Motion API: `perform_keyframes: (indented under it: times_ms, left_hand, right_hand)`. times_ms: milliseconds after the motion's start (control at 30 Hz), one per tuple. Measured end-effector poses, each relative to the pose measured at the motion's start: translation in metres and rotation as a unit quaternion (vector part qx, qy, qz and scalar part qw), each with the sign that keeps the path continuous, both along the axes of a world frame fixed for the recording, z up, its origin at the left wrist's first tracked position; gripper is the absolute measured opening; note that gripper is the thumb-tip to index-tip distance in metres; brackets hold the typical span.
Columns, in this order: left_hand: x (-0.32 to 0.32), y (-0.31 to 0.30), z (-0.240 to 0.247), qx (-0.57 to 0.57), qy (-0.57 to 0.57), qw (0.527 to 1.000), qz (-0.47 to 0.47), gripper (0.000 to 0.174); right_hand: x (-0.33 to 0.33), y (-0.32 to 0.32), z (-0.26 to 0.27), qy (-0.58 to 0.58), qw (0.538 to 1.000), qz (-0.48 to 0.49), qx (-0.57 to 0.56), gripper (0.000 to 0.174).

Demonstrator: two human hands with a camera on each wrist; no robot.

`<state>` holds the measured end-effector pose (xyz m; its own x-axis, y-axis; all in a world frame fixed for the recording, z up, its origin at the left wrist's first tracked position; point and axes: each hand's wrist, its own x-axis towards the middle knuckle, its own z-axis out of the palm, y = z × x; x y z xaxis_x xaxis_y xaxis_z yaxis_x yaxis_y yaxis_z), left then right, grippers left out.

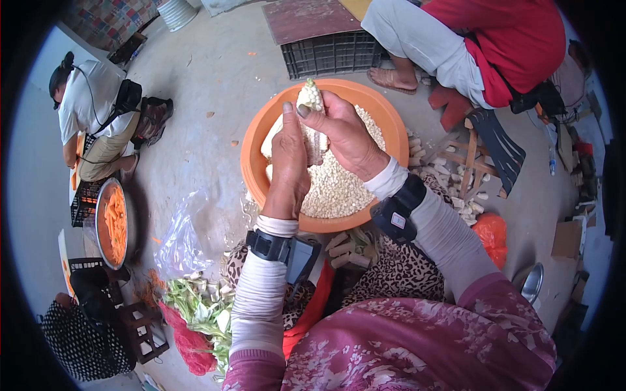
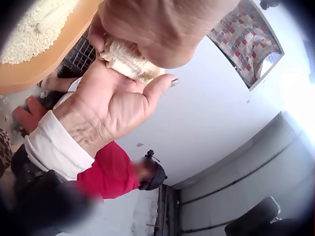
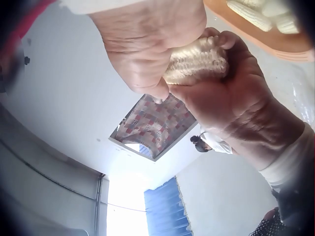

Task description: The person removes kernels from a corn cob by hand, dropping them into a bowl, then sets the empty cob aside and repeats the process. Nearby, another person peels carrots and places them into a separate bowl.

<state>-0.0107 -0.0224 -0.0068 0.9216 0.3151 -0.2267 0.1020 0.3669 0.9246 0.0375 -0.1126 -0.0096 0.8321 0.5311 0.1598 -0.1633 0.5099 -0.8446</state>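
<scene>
Both hands hold one pale corn cob (image 1: 313, 142) above an orange basin (image 1: 253, 171). My left hand (image 1: 291, 159) grips its lower left side, thumb pointing up. My right hand (image 1: 349, 140) curls around the other side, its thumb across the cob below the kernel-covered tip. Bare rows of the cob (image 3: 197, 61) show between the hands in the right wrist view. In the left wrist view the cob (image 2: 129, 61) lies against the palm of my right hand (image 2: 115, 101), with my left hand (image 2: 160, 29) over it. Loose kernels (image 1: 336, 189) fill much of the basin.
More cobs (image 3: 251, 14) lie at the basin's left side. Stripped cobs (image 1: 450, 176) and a wooden frame are on the right; husks (image 1: 195, 303) and a plastic bag (image 1: 184, 234) lie lower left. People sit around, one beside a bowl of orange pieces (image 1: 115, 225).
</scene>
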Motion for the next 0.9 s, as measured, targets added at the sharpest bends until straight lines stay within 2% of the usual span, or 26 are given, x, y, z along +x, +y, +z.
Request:
perform_keyframes:
  times_ms: [133, 200, 267, 467, 567, 633, 767, 900]
  left_hand:
    - [0.003, 0.000, 0.001, 0.028, 0.034, 0.999, -0.009, 0.053]
    - [0.002, -0.002, 0.000, 0.039, 0.038, 0.998, -0.006, 0.052]
    - [0.002, -0.001, 0.000, 0.051, 0.042, 0.998, -0.004, 0.052]
    - [0.001, -0.001, -0.002, 0.045, 0.031, 0.998, 0.014, 0.056]
    - [0.005, 0.001, -0.010, 0.004, -0.019, 1.000, 0.015, 0.057]
    - [0.002, 0.002, -0.006, -0.010, -0.004, 1.000, -0.023, 0.051]
    - [0.000, 0.003, 0.002, -0.002, 0.013, 0.999, -0.046, 0.049]
    - [0.001, 0.003, 0.003, -0.033, 0.002, 0.998, -0.053, 0.049]
  right_hand:
    - [0.003, 0.001, 0.001, 0.051, 0.997, -0.041, 0.037, 0.034]
    - [0.005, 0.003, -0.004, 0.033, 0.997, -0.060, 0.026, 0.032]
    - [0.005, 0.004, -0.007, 0.035, 0.996, -0.078, -0.039, 0.029]
    - [0.003, 0.001, -0.004, 0.005, 0.999, -0.048, -0.018, 0.026]
    - [-0.001, 0.002, -0.003, -0.004, 1.000, -0.024, -0.008, 0.030]
    - [-0.001, 0.000, -0.003, -0.013, 1.000, -0.018, -0.005, 0.031]
    - [0.001, 0.000, -0.002, -0.036, 0.999, -0.010, -0.003, 0.033]
    - [0.006, -0.003, 0.000, 0.033, 0.999, 0.014, 0.035, 0.032]
